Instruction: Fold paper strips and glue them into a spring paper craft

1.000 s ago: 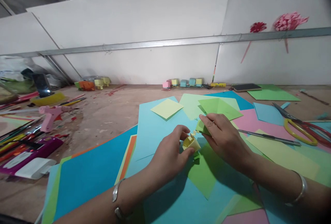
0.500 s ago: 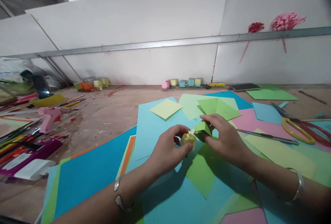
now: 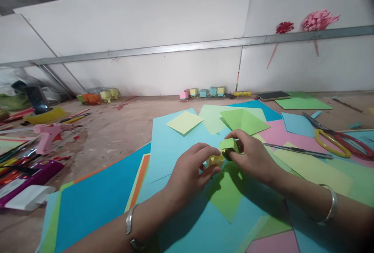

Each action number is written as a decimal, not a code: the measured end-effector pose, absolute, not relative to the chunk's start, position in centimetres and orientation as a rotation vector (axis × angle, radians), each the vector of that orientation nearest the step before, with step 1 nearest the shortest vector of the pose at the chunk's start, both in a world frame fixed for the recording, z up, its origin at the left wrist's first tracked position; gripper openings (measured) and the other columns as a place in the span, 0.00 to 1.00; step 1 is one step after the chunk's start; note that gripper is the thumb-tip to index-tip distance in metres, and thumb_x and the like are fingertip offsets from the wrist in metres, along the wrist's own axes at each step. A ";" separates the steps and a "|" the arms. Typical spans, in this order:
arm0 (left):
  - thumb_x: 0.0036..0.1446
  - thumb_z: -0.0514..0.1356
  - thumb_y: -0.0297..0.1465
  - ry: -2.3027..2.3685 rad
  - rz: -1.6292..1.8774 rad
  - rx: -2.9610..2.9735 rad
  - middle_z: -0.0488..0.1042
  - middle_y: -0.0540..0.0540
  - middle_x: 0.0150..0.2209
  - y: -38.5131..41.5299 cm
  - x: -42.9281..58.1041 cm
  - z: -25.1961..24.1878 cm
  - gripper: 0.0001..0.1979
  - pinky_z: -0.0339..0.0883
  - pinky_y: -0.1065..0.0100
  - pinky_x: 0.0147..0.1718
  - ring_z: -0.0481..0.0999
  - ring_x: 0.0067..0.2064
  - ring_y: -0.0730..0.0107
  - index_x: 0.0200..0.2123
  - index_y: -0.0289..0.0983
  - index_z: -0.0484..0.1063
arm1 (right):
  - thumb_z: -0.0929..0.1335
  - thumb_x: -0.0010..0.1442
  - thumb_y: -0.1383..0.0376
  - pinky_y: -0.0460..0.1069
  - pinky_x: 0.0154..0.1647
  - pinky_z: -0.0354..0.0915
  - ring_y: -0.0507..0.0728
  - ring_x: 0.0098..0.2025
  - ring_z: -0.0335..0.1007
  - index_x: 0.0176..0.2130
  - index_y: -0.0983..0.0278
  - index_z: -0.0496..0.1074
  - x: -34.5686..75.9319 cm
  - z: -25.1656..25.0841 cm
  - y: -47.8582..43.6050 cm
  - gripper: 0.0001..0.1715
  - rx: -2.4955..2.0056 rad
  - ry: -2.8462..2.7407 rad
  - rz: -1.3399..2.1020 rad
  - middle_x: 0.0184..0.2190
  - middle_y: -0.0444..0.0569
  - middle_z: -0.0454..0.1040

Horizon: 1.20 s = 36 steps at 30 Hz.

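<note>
- Right hand (image 3: 250,152) pinches a folded green paper block (image 3: 228,144), centre of the frame.
- Left hand (image 3: 193,168) curls round a yellow paper piece (image 3: 215,160) just beside it — gripping or loose, I cannot tell.
- Both look shaped; whether joined is unclear.
- Beneath, a light-blue sheet (image 3: 172,150) remains unfolded.
- Upper middle: formed paper blocks (image 3: 203,93).

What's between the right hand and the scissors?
Head view: a slim dark tool lies between the right hand and the scissors, resting on overlapping sheets, including pink paper.
</note>
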<state>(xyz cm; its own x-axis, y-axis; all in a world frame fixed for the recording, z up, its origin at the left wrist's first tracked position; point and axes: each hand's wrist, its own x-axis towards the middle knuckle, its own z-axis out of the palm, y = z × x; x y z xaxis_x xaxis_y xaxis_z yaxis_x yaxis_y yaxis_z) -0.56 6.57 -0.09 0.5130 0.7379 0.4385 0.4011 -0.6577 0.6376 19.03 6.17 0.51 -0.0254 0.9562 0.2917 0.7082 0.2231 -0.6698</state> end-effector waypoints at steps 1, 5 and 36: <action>0.57 0.62 0.25 0.942 0.976 2.293 0.74 0.46 0.41 6.6 -0.6 0.0 0.10 0.74 0.71 0.30 0.74 0.35 0.71 0.43 0.40 0.72 | 0.67 0.52 0.64 0.50 0.32 0.65 0.57 0.32 0.70 0.42 0.64 0.69 19.0 0.5 6.1 0.15 -1.536 -1.800 0.453 0.32 0.48 0.73; 0.55 0.63 0.24 1.006 0.976 2.250 0.75 0.45 0.40 6.8 -0.5 0.1 0.07 0.74 0.73 0.29 0.75 0.36 0.71 0.38 0.37 0.74 | 0.67 0.53 0.62 0.53 0.37 0.69 0.61 0.40 0.73 0.53 0.66 0.67 19.0 0.4 6.2 0.28 -1.461 -1.853 0.476 0.41 0.54 0.75; 0.41 0.69 0.20 1.246 1.006 1.986 0.73 0.47 0.40 7.0 -0.1 0.7 0.27 0.75 0.63 0.34 0.74 0.33 0.70 0.46 0.38 0.67 | 0.59 0.67 0.69 0.60 0.52 0.69 0.64 0.54 0.67 0.63 0.62 0.59 18.3 -0.4 5.7 0.26 -0.883 -2.192 -0.032 0.53 0.61 0.69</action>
<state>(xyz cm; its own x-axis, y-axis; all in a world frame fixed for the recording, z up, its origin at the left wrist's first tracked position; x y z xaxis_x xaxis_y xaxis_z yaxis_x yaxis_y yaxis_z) -0.13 6.98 0.71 0.2786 0.9157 0.2896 0.4765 -0.3936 0.7861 18.28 5.65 -0.42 -0.4735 0.5837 0.6596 0.6030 0.7607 -0.2403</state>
